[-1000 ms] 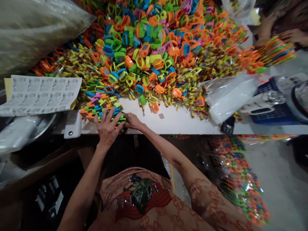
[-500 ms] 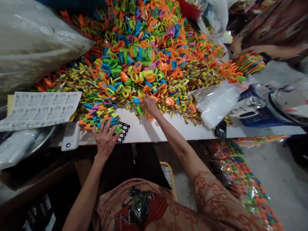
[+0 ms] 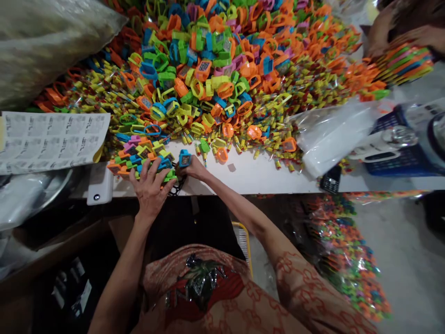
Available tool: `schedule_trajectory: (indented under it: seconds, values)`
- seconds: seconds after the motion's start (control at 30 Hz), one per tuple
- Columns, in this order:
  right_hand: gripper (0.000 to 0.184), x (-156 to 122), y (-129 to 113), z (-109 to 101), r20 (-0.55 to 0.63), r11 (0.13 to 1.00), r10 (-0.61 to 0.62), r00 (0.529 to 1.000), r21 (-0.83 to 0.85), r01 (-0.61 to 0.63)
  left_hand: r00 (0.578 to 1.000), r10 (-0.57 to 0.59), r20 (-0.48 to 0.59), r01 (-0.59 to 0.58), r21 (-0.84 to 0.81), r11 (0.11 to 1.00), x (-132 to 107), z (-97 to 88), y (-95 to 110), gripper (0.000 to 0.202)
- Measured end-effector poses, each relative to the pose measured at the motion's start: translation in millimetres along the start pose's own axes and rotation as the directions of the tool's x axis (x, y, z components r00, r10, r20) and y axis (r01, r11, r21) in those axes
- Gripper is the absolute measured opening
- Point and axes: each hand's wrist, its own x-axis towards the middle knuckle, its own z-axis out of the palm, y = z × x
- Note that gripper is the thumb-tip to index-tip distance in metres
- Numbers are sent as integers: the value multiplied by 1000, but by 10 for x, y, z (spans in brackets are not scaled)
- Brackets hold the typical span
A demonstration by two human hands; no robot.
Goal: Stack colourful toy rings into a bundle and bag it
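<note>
My left hand (image 3: 150,182) lies flat, fingers spread, on the near end of a packed row of toy watches (image 3: 139,162) at the table (image 3: 250,178) edge. That row runs away from me to the left, long axis slanting from my palm up toward the paper sheet (image 3: 52,141); its open end is the right one, just by my fingertips. A dark grid tray (image 3: 178,186) peeks out under that end.

My right hand (image 3: 194,169) is just beside the left, fingers pinched on a single blue watch (image 3: 184,158), face turned up toward me. The watch sits right of the row's end, almost touching it, with a small gap between; I judge the right hand is the nearer one to the free slot, and the way in is leftward, along the row's axis.

A white box (image 3: 100,188) stands left of my left wrist. Farther out, the loose pile (image 3: 215,74) of orange, green, yellow and blue watches fills the table's far side, with small yellow wrapped pieces along its near fringe. A clear bag (image 3: 330,137) lies to the right, a blue basket (image 3: 399,153) beyond it. At far right another person's hand (image 3: 382,39) rests by a stacked row (image 3: 403,65) of their own.
</note>
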Motion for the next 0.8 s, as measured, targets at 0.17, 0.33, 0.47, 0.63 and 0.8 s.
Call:
schedule_trajectory:
  seconds: [0.17,0.33,0.47,0.63,0.8]
  values:
    - [9,9,33,51,41,914,-105,994,-389,113,997,-33,72,31,29,999,58,-35,59,35]
    - [31,-111,-2,258,15,785,-154,988,-606,132,982,-10,186,-26,187,982,208,-122,181,48]
    - [19,-282,-22,313,114,794,-145,983,-580,184,979,28,200,-78,246,966,96,-254,170,42]
    - [32,-3,-305,171,198,736,-88,976,-647,198,976,84,203,-141,290,947,-141,-394,45,39]
    - [47,688,-689,258,59,345,-229,972,-928,138,986,41,160,-89,304,949,-67,-359,-67,38]
